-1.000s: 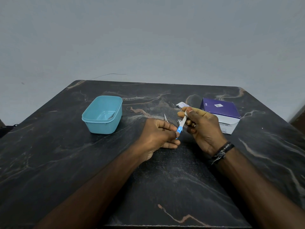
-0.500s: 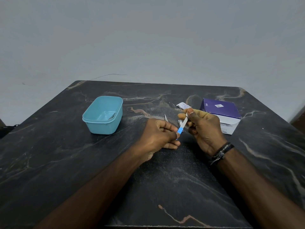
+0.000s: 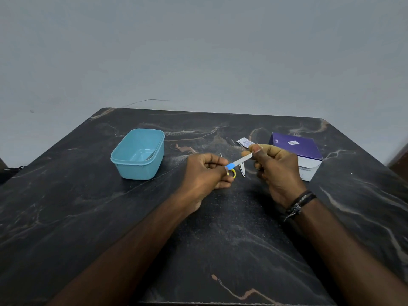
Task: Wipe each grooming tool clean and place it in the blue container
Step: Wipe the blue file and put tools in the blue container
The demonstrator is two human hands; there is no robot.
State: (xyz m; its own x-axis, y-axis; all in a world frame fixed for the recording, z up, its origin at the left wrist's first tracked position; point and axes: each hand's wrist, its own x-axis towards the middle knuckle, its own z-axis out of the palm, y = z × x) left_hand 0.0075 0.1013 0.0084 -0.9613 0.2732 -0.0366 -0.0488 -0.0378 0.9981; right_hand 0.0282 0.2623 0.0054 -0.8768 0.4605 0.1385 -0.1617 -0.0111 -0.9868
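Observation:
A slim nail file [image 3: 239, 161] with a blue handle is held level between both hands above the dark marble table [image 3: 220, 228]. My left hand [image 3: 205, 175] grips the blue handle end. My right hand [image 3: 276, 168] pinches the pale far end between thumb and fingers; a bit of white shows at the thumb. The blue container [image 3: 138, 154] stands to the left, apart from my hands, with a metal tool [image 3: 150, 156] lying inside. Yellow-handled scissors [image 3: 232, 174] and a nail clipper [image 3: 242, 171] lie on the table under the file.
A purple and white box [image 3: 295, 149] sits at the right, just behind my right hand. A torn white wrapper [image 3: 244, 142] lies beyond my hands. A grey wall rises behind the table's far edge.
The file has tipped from steep to nearly level. My right hand has slid out toward its pale tip, and the yellow scissor handle now shows below my left hand.

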